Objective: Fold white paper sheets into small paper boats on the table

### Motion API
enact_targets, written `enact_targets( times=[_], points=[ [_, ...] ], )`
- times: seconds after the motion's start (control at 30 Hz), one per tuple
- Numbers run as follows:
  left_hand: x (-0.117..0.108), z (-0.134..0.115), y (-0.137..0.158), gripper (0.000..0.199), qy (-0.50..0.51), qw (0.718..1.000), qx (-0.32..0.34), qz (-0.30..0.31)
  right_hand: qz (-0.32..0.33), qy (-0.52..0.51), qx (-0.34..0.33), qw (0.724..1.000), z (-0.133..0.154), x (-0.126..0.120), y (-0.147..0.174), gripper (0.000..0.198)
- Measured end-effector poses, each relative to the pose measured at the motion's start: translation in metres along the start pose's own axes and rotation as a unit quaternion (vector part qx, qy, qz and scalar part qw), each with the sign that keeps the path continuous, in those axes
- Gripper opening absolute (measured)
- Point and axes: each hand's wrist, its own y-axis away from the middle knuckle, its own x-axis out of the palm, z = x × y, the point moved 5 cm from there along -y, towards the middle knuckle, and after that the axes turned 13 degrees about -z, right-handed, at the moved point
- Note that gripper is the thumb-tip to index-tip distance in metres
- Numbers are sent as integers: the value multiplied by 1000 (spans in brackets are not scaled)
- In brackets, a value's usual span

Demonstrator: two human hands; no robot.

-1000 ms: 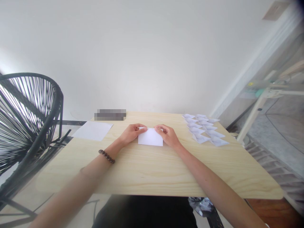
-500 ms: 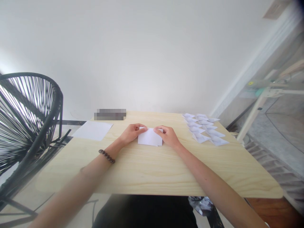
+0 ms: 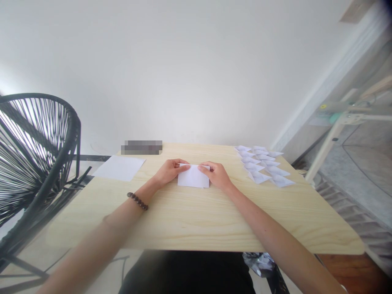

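Left hand (image 3: pixel 170 171) and right hand (image 3: pixel 218 174) have thumbs and fingers clamped on the top edge of a small white paper (image 3: pixel 193 178), one per top corner area, paper mid-table (image 3: pixel 183 228). Larger white sheet (image 3: pixel 120 168) lies flat to the left; folded white pieces (image 3: pixel 271 164) sit in two columns, right side.

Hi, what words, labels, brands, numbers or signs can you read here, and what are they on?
No readable text anywhere.
Small yellow spot on the white metal frame: too small and blurred to read.
Dark grey pixelated patch at the far left: any writing there is obscured.
White rectangular folded paper, flat white paper sheet, pointed white folded-paper pieces: no writing visible.
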Motion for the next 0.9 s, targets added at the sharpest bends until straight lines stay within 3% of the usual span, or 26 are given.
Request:
enact_targets(
  times=[0.43,0.9],
  points=[
    [-1,0,0,40,-40,999,9,-22,1,1,-3,1000,3,-1,2,32],
    [0,-2,1,35,-11,999,-16,-26,3,5,-8,1000,4,-1,3,31]
  ],
)
